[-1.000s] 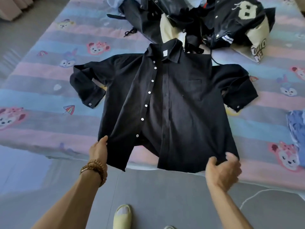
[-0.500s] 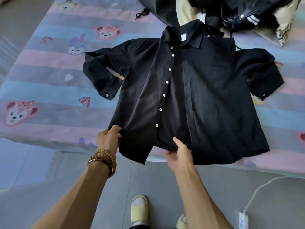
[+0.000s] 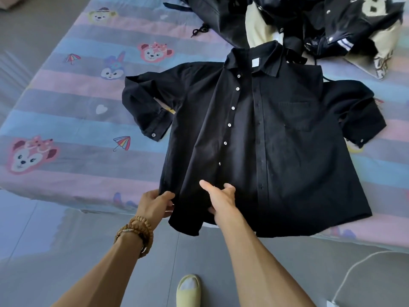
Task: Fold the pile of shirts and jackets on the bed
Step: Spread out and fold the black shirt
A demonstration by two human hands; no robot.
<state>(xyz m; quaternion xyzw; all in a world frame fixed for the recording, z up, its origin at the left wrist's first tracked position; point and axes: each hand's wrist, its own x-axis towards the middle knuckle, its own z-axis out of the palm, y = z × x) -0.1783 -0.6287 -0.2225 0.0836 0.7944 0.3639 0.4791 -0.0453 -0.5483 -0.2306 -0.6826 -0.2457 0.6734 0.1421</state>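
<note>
on the striped cartoon-print bed i see the black woven shirt flat, collar away, hem overhanging. my left hand pinches its hem corner; my right hand grips the button placket with curled fingers.

A bedroom in a home, seen from above the bed's edge.
A pastel-striped bedsheet printed with cartoon animals covers the mattress, a heap of dark jackets lies on it, and a grey tiled floor runs beneath.
</note>
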